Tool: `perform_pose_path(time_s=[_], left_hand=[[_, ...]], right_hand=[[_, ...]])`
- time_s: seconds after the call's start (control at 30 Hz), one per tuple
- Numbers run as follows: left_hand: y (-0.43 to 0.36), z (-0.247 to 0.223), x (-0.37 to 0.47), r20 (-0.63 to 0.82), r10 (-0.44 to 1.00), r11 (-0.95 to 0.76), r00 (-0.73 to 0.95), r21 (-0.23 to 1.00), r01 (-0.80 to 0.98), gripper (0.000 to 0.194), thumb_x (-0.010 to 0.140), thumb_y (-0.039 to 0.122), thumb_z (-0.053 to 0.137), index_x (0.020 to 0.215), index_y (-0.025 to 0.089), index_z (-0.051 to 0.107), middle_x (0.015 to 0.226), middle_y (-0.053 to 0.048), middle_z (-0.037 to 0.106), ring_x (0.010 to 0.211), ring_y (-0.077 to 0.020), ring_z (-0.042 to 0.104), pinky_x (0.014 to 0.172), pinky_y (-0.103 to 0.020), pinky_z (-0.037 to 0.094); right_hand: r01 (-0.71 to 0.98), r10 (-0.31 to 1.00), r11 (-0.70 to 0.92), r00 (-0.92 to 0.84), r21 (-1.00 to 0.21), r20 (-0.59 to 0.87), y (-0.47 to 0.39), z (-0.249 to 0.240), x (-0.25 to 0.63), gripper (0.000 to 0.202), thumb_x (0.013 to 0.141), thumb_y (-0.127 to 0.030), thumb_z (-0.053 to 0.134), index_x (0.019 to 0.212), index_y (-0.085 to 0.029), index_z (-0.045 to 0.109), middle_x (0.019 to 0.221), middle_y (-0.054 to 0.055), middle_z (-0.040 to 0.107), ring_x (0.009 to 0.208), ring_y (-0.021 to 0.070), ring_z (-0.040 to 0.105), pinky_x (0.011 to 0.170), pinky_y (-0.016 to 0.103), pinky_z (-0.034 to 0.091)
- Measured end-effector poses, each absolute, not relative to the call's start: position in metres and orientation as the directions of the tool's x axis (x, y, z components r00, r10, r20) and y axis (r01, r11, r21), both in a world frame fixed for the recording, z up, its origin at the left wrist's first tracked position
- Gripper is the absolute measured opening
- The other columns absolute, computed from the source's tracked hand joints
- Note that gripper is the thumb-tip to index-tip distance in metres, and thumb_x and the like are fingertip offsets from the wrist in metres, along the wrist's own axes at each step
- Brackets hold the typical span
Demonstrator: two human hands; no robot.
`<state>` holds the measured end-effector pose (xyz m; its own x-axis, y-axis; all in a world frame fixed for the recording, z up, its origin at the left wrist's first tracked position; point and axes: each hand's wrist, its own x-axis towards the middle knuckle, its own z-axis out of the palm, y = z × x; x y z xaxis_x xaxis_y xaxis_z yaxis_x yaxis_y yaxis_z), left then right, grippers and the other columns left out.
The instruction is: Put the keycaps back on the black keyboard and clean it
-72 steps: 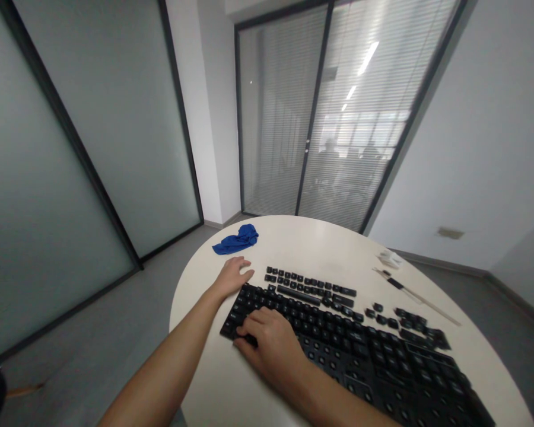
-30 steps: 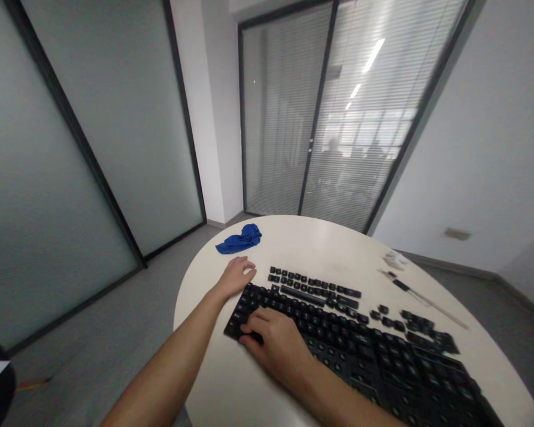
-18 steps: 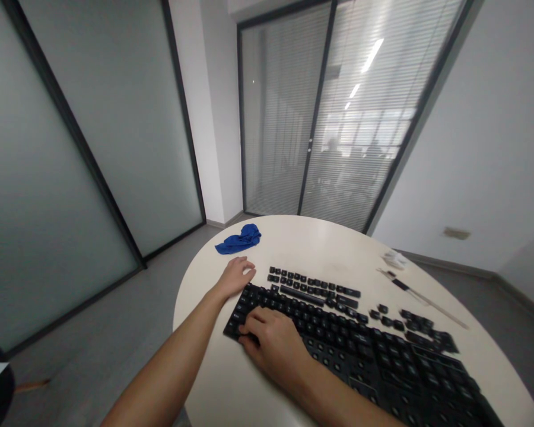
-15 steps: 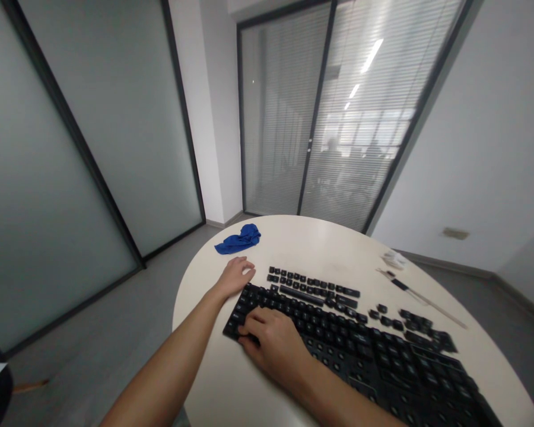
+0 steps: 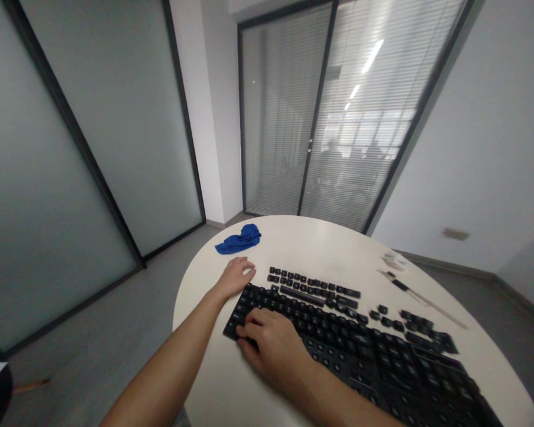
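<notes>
A black keyboard lies slantwise on the round table; part of its near rows shows bare key sockets. My right hand is over its left end, fingers curled and thumb drawn in at the near edge. Whatever is between those fingertips is hidden. Beyond the keyboard's far left corner, my left hand rests on the tabletop with fingers loosely stretched and apart, holding nothing. Loose black keycaps are lined up in rows just past the keyboard, with a long space bar keycap among them.
A crumpled blue cloth lies at the table's far left. More loose keycaps are grouped to the right. A thin brush and a small clear item lie near the right edge. Glass partitions stand beyond.
Almost nothing differs. My right hand's fingertips have shifted very slightly at the keyboard's left end; my left hand stays where it was.
</notes>
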<state>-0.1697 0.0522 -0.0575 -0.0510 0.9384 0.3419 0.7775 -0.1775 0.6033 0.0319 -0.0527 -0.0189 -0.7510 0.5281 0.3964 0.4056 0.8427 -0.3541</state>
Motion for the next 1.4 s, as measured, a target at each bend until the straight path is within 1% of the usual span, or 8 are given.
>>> perform_pose_path(time_s=[0.13, 0.4, 0.5, 0.67, 0.9, 1.13, 1.3, 1.4], left_hand=[[0.051, -0.051, -0.165, 0.358, 0.932, -0.211, -0.053, 0.655, 0.725, 0.023, 0.083, 0.028, 0.06, 0.099, 0.018, 0.074, 0.117, -0.011, 0.07, 0.119, -0.0276, 0.059, 0.11, -0.042, 0.038], [0.042, -0.039, -0.143, 0.312, 0.95, -0.256, 0.017, 0.744, 0.618, 0.023, 0.081, 0.032, 0.065, 0.097, 0.019, 0.073, 0.097, -0.006, 0.075, 0.091, -0.0208, 0.069, 0.088, -0.031, 0.053], [0.042, -0.04, -0.141, 0.28, 0.959, -0.241, 0.032, 0.756, 0.609, 0.026, 0.079, 0.033, 0.066, 0.099, 0.018, 0.074, 0.09, -0.005, 0.075, 0.081, -0.0195, 0.069, 0.078, -0.029, 0.054], [0.049, -0.041, -0.14, 0.229, 0.973, -0.188, 0.017, 0.75, 0.634, 0.032, 0.076, 0.038, 0.069, 0.101, 0.018, 0.075, 0.093, -0.006, 0.076, 0.074, -0.0201, 0.068, 0.071, -0.029, 0.054], [0.072, -0.04, -0.133, 0.204, 0.979, -0.129, -0.025, 0.708, 0.694, 0.033, 0.081, 0.043, 0.064, 0.103, 0.02, 0.077, 0.098, -0.008, 0.077, 0.09, -0.024, 0.07, 0.084, -0.031, 0.051], [0.078, -0.035, -0.128, 0.169, 0.985, -0.092, -0.035, 0.686, 0.722, 0.022, 0.078, 0.041, 0.067, 0.086, 0.025, 0.08, 0.091, -0.005, 0.078, 0.085, -0.0236, 0.07, 0.08, -0.031, 0.05], [0.076, -0.036, -0.13, 0.21, 0.976, -0.116, -0.062, 0.737, 0.666, 0.021, 0.08, 0.036, 0.065, 0.085, 0.02, 0.078, 0.09, -0.007, 0.077, 0.086, -0.0245, 0.069, 0.082, -0.032, 0.05], [0.066, -0.031, -0.134, 0.253, 0.966, -0.172, -0.056, 0.785, 0.595, 0.027, 0.085, 0.037, 0.06, 0.091, 0.016, 0.076, 0.095, -0.009, 0.077, 0.088, -0.0235, 0.069, 0.084, -0.032, 0.05]], right_hand=[[0.39, 0.512, 0.849, -0.772, -0.355, 0.377, -0.05, -0.013, 0.034, 0.015, 0.091, -0.022, 0.06, 0.089, -0.024, 0.075, 0.087, 0.001, 0.068, 0.082, 0.016, 0.059, 0.074, 0.027, 0.043], [0.409, 0.486, 0.869, -0.813, -0.28, 0.322, -0.046, -0.006, 0.035, 0.025, 0.096, -0.025, 0.054, 0.084, -0.024, 0.076, 0.083, 0.002, 0.065, 0.079, 0.0161, 0.056, 0.07, 0.028, 0.039], [0.409, 0.49, 0.865, -0.811, -0.289, 0.319, -0.046, -0.007, 0.035, 0.021, 0.093, -0.023, 0.056, 0.086, -0.024, 0.076, 0.084, 0.001, 0.065, 0.08, 0.016, 0.056, 0.07, 0.028, 0.039], [0.397, 0.499, 0.855, -0.804, -0.333, 0.324, -0.046, -0.008, 0.035, 0.016, 0.088, -0.02, 0.061, 0.09, -0.025, 0.076, 0.087, 0.001, 0.066, 0.084, 0.0172, 0.058, 0.074, 0.028, 0.042], [0.398, 0.504, 0.848, -0.81, -0.351, 0.3, -0.047, -0.005, 0.037, 0.016, 0.089, -0.019, 0.06, 0.092, -0.024, 0.075, 0.089, 0.002, 0.066, 0.086, 0.0176, 0.059, 0.076, 0.028, 0.044], [0.419, 0.515, 0.844, -0.808, -0.334, 0.287, -0.048, -0.005, 0.038, 0.014, 0.088, -0.021, 0.061, 0.094, -0.024, 0.074, 0.092, 0.002, 0.065, 0.086, 0.018, 0.059, 0.076, 0.029, 0.044], [0.38, 0.475, 0.868, -0.821, -0.318, 0.317, -0.048, -0.006, 0.041, 0.014, 0.09, -0.024, 0.061, 0.098, -0.025, 0.073, 0.095, 0.002, 0.066, 0.089, 0.019, 0.059, 0.08, 0.03, 0.046], [0.343, 0.483, 0.853, -0.803, -0.392, 0.348, -0.045, -0.004, 0.047, 0.019, 0.091, -0.022, 0.061, 0.107, -0.025, 0.071, 0.1, 0.003, 0.069, 0.094, 0.0184, 0.061, 0.085, 0.029, 0.048]])
